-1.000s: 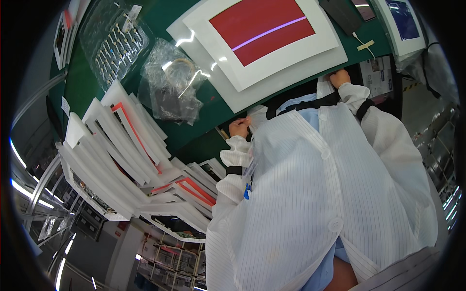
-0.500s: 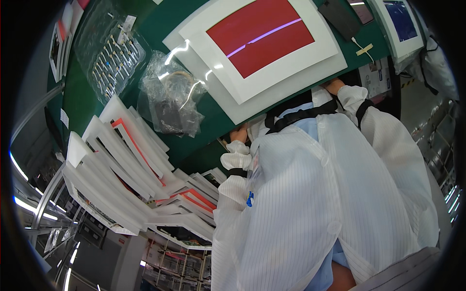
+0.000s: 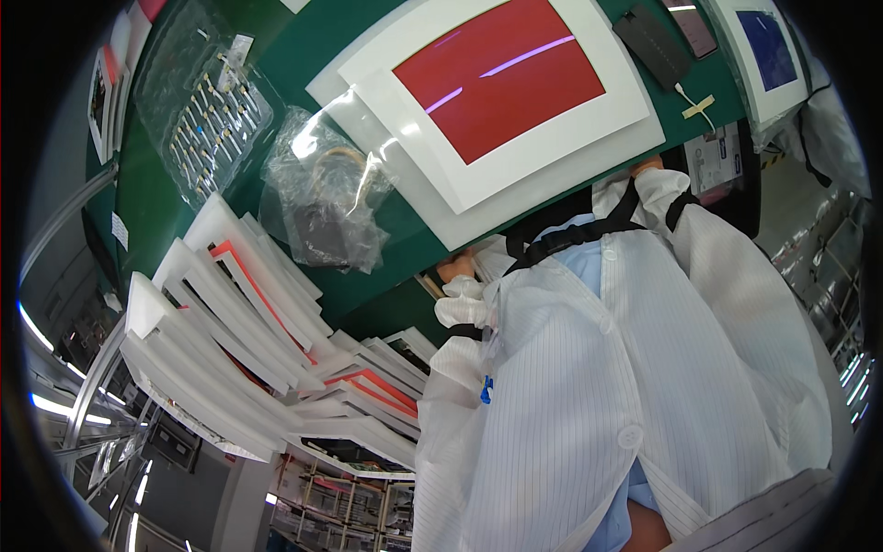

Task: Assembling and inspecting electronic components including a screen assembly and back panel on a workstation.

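A white foam tray [image 3: 552,152] carrying a red panel [image 3: 501,78] lies on the green table [image 3: 147,198], and its near edge overhangs the table's edge. My left hand [image 3: 454,268] shows only as a small patch below the tray's lower corner, with a white cuff behind it. My right hand [image 3: 647,166] peeks out under the tray's right edge. The tray and my white striped coat [image 3: 635,368] cover the fingers of both hands, so their grip is hidden.
A crumpled clear plastic bag [image 3: 326,198] lies left of the tray. A clear bag of small parts [image 3: 207,115] sits at the far left. Several stacked white foam trays [image 3: 239,340] fan out below the table. A dark phone [image 3: 651,44] and a blue-panel tray [image 3: 768,51] lie at the right.
The view has shifted a little, so the table and tray sit slightly higher and further right in the picture. Both hands stay at the tray's near edge.
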Motion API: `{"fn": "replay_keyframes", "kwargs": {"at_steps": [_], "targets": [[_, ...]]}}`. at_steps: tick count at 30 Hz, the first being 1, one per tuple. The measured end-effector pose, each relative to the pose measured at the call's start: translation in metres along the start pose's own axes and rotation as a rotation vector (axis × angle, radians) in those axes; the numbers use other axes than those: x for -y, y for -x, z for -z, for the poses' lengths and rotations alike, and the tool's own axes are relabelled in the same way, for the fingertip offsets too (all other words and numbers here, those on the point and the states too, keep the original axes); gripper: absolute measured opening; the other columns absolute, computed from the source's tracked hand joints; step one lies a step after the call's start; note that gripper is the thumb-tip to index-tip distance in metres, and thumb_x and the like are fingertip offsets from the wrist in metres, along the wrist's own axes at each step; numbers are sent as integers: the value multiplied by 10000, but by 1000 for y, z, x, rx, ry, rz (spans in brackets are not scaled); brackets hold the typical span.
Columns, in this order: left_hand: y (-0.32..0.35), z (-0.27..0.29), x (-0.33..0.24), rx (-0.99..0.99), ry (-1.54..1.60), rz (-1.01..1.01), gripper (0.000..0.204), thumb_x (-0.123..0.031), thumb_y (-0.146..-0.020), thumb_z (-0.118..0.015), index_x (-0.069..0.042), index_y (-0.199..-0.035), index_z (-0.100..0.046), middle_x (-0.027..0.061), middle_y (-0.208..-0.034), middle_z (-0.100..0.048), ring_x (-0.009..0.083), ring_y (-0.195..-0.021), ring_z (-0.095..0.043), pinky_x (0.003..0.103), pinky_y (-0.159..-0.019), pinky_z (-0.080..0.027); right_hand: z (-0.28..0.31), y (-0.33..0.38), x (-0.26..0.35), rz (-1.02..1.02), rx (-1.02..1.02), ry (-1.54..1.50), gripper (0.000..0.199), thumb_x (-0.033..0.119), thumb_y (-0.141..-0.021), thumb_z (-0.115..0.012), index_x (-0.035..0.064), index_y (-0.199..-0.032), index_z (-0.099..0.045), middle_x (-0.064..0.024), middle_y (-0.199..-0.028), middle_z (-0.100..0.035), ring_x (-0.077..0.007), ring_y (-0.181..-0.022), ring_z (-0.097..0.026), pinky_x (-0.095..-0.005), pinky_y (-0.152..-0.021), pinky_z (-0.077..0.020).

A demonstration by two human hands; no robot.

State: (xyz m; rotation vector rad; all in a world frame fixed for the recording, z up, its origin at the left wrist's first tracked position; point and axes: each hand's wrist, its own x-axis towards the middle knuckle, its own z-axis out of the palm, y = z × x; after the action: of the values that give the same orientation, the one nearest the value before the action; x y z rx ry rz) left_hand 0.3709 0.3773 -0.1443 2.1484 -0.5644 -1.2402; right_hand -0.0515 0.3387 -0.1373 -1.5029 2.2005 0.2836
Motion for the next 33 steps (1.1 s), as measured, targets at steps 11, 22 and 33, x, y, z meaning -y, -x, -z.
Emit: {"fn": "replay_keyframes", "kwargs": {"at_steps": [11,22,33], "targets": [[20,-2,-36,471,-510,-310,250,-20,-778,-600,2,-1027,-586,131,-986,-620,194,-837,-595,305,-771,-464,56,52,35,403,394,-367,317,220,-713,-660,114,-1010,-628,-132,-1003,-617,-317,-959,-568,-363,-871,-430],[53,-31,-74,994,-816,-302,291,-44,-745,-583,-135,-1019,-617,79,-971,-632,241,-919,-593,307,-841,-436,53,38,69,139,677,-369,166,90,-647,-714,57,-792,-641,-78,-776,-645,-213,-777,-605,-308,-739,-459],[48,-59,-32,388,-770,-620,175,-261,-736,-650,-128,-850,-654,98,-781,-634,282,-761,-589,373,-716,-453,27,53,93,164,330,-394,228,229,-622,-741,107,-800,-667,-75,-852,-643,-225,-863,-581,-308,-792,-440]]}}
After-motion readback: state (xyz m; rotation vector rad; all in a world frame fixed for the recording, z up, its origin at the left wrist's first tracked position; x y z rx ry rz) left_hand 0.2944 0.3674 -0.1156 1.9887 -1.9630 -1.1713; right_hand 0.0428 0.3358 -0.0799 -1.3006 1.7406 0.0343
